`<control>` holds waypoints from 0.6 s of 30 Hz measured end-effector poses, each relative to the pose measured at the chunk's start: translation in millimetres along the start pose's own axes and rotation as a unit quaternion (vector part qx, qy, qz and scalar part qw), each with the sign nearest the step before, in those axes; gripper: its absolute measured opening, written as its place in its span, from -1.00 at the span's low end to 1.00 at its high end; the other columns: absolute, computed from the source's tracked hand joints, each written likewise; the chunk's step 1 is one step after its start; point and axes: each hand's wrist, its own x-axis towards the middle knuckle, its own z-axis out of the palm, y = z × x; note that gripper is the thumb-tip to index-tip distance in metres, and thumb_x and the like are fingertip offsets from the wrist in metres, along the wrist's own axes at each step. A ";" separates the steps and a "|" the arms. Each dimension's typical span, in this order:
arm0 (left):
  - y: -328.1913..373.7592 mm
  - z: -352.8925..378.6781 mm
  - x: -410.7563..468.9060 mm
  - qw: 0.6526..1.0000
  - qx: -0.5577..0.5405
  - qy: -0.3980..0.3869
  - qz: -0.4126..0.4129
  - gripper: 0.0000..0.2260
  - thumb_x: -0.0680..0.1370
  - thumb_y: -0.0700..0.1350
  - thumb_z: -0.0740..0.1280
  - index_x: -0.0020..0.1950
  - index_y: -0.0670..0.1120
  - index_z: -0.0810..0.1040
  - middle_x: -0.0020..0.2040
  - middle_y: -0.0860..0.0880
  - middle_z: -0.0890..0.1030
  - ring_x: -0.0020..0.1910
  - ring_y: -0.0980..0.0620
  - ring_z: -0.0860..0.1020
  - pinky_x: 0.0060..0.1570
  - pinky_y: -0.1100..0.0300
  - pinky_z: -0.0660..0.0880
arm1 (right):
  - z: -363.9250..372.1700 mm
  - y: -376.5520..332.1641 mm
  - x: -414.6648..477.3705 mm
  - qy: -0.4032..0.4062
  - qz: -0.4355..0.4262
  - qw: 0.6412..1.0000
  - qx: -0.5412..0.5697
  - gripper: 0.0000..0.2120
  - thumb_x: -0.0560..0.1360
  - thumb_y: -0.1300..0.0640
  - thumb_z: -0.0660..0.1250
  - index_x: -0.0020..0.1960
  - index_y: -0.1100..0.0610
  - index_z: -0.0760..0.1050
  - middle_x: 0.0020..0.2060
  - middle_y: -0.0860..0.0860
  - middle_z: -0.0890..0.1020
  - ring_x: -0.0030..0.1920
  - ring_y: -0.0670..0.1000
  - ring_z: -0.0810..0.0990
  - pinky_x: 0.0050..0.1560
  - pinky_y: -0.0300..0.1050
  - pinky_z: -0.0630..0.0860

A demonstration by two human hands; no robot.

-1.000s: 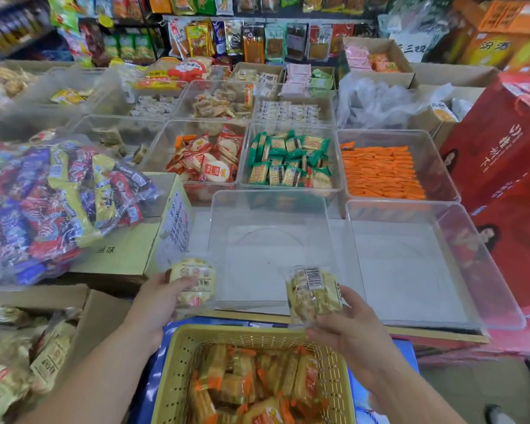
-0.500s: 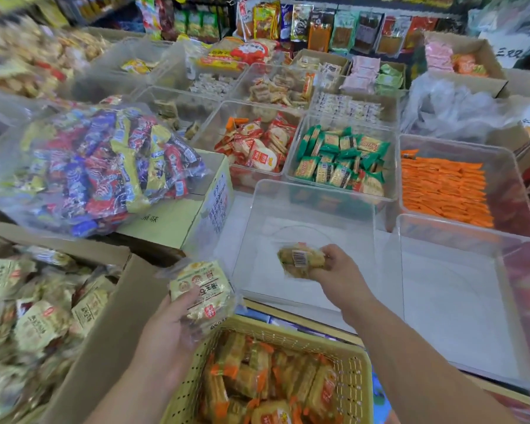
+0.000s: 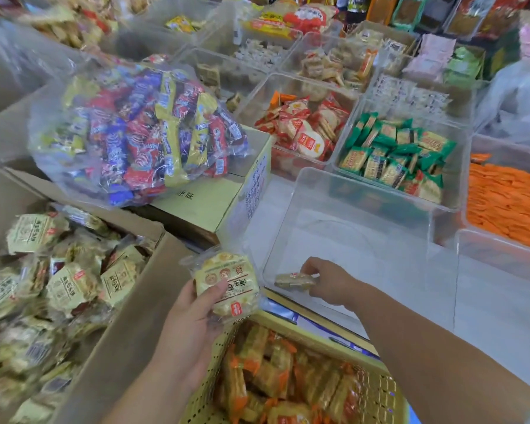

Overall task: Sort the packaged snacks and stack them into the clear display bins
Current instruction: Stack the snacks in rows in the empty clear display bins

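A person leans over a shop counter crowded with snacks. Their right hand [image 3: 329, 281] reaches down into a clear display bin [image 3: 364, 240], fingers and thumb pinching a small cracker packet [image 3: 292, 280]. The packet is held flat and low in the bin's near left corner; I cannot tell whether it touches the bin's floor. Their left hand [image 3: 193, 328] is just outside the bin's left wall, gripping a round pale-yellow snack packet [image 3: 227, 286] with the thumb across its printed face.

Nearest the person, below both hands, a yellow perforated basket [image 3: 380, 390] holds orange-edged packets [image 3: 270, 371]. To the left, an open cardboard box [image 3: 126, 347] is heaped with pale packets [image 3: 71, 286] like the one in the left hand. Behind that box, a large clear bag of mixed sweets [image 3: 141, 133], red, blue and yellow, lies on a yellow carton [image 3: 202, 206]. Beyond the clear bin, further bins hold red packs [image 3: 303, 133], green packs [image 3: 392, 157] and orange sticks [image 3: 508, 203].
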 end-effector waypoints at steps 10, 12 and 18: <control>0.0 -23.5 1.3 0.998 -0.050 -0.028 -0.033 -0.61 0.47 -0.11 0.49 0.30 -0.06 0.64 0.28 -0.21 0.66 0.23 -0.24 0.65 0.40 -0.29 0.39 | 0.6 -13.6 -13.6 -0.150 0.025 0.986 0.069 -0.62 0.70 -0.09 0.15 0.51 -0.15 0.39 0.50 -0.09 0.38 0.44 -0.03 0.34 0.31 -0.23 0.13; 1.4 -20.0 -1.1 0.998 -0.049 -0.025 -0.044 -0.61 0.46 -0.09 0.48 0.29 -0.04 0.65 0.27 -0.20 0.66 0.23 -0.26 0.64 0.39 -0.27 0.40 | 0.4 -16.9 -16.1 -0.174 0.018 0.984 0.030 -0.55 0.71 -0.16 0.06 0.58 -0.15 0.26 0.57 -0.11 0.27 0.55 -0.01 0.24 0.32 -0.25 0.09; 4.1 -5.4 -13.4 0.994 -0.057 -0.041 -0.083 -0.62 0.40 -0.03 0.40 0.18 -0.10 0.69 0.18 -0.23 0.70 0.03 -0.20 0.72 -0.11 -0.11 0.66 | -8.8 -25.6 -39.8 -0.064 0.013 0.995 0.078 -0.49 0.70 -0.19 0.07 0.60 -0.07 0.22 0.58 -0.08 0.26 0.54 0.00 0.25 0.46 -0.12 0.14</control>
